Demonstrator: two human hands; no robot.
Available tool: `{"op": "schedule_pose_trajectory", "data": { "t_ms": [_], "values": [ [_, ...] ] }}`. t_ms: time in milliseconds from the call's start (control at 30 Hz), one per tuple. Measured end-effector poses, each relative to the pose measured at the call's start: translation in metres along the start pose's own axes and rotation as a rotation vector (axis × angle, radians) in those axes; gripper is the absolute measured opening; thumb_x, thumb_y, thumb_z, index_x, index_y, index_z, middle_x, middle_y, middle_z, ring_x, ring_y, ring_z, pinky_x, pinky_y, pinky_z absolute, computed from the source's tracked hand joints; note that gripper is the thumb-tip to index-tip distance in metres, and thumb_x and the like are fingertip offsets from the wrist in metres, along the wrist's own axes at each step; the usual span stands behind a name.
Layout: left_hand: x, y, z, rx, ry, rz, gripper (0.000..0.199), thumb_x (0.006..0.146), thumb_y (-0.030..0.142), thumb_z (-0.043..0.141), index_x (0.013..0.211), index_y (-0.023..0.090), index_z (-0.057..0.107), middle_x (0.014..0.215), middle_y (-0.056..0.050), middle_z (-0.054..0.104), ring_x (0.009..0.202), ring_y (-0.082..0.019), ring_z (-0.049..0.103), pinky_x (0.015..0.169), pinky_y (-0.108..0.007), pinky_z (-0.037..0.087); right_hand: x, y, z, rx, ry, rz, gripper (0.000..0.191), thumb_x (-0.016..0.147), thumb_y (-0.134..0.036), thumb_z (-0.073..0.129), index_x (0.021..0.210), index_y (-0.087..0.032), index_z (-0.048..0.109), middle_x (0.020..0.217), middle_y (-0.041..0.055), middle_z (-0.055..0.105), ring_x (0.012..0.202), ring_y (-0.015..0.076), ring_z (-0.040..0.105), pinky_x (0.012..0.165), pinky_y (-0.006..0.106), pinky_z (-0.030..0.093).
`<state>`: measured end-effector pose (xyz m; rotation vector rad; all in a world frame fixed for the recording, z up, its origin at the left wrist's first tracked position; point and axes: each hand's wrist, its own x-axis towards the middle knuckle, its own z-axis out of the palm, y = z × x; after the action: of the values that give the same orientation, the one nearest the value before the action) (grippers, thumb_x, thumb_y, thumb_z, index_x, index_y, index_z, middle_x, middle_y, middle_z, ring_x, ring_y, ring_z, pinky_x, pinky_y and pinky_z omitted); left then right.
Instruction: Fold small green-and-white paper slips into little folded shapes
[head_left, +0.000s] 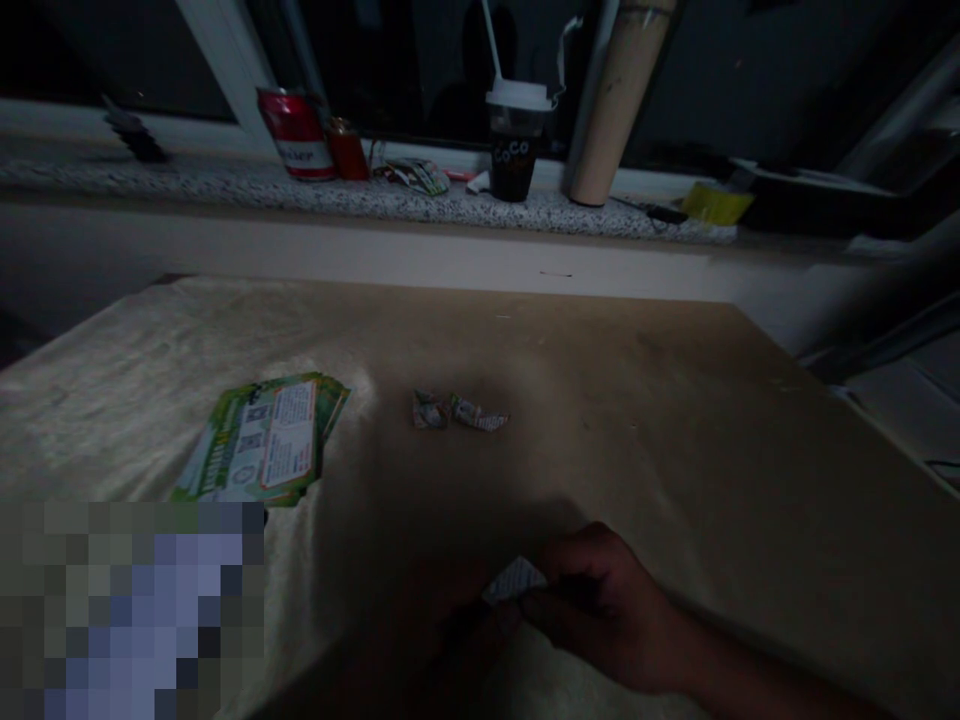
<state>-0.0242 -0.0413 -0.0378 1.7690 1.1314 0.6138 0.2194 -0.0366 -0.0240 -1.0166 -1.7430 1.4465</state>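
Low in the dim head view, a small piece of printed paper (514, 580) with a pointed top is pinched between my two hands. My right hand (622, 610) has its thumb and fingers closed on the paper's right side. On the other side my left hand (472, 632) lies in deep shadow, its fingertips closed at the paper's lower left edge. Farther up the table lie two small folded printed papers, a squarish one (430, 410) and a longer one (480, 413). A stack of green and white leaflets (262, 440) is to the left.
A cloth-covered table (637, 400) reaches the wall. On the speckled windowsill (225, 185) stand a red can (296, 135), an orange lighter-like container (347, 152), a lidded drink cup (514, 150) with a straw, and a cardboard-coloured tube (619, 105). A blurred-out patch hides the lower left corner.
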Motion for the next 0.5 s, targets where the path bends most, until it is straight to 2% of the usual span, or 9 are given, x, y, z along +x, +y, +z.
{"op": "schedule_pose_trajectory", "data": {
  "t_ms": [200, 300, 400, 500],
  "values": [
    [0.0034, 0.0023, -0.0017, -0.033, -0.053, -0.001, 0.027, 0.101, 0.039, 0.067, 0.119, 0.029, 0.085, 0.103, -0.001, 0.087, 0.093, -0.024, 0.082, 0.084, -0.030, 0.067, -0.0001, -0.0001, -0.0004, -0.009, 0.014, -0.016, 0.021, 0.094, -0.022, 0.067, 0.076, -0.012, 0.072, 0.058, -0.0047, 0.047, 0.052, 0.0068, 0.037, 0.047, 0.018, 0.030],
    [0.0041, 0.0015, -0.0004, -0.033, -0.046, -0.007, 0.027, 0.101, 0.039, 0.067, 0.120, 0.031, 0.084, 0.104, 0.000, 0.087, 0.092, -0.023, 0.081, 0.084, -0.032, 0.067, -0.0006, 0.0003, -0.0005, -0.002, -0.001, 0.020, 0.021, 0.094, -0.024, 0.066, 0.078, -0.011, 0.073, 0.059, -0.0034, 0.049, 0.053, 0.0078, 0.040, 0.048, 0.019, 0.031],
    [0.0032, -0.0009, 0.0011, -0.025, -0.041, -0.012, 0.027, 0.101, 0.039, 0.067, 0.120, 0.033, 0.084, 0.098, 0.001, 0.087, 0.085, -0.022, 0.081, 0.078, -0.030, 0.067, -0.0011, 0.0006, -0.0010, -0.011, -0.014, 0.052, 0.022, 0.094, -0.025, 0.066, 0.079, -0.011, 0.074, 0.060, -0.0024, 0.050, 0.054, 0.0089, 0.041, 0.049, 0.020, 0.032],
    [0.0013, -0.0032, 0.0015, -0.002, -0.025, -0.022, 0.027, 0.100, 0.041, 0.067, 0.120, 0.033, 0.084, 0.098, 0.001, 0.087, 0.086, -0.023, 0.081, 0.076, -0.030, 0.067, -0.0007, 0.0011, -0.0011, -0.018, -0.006, 0.038, 0.023, 0.094, -0.026, 0.066, 0.077, -0.011, 0.073, 0.060, -0.0026, 0.049, 0.054, 0.0088, 0.041, 0.049, 0.021, 0.032]
  ]
}}
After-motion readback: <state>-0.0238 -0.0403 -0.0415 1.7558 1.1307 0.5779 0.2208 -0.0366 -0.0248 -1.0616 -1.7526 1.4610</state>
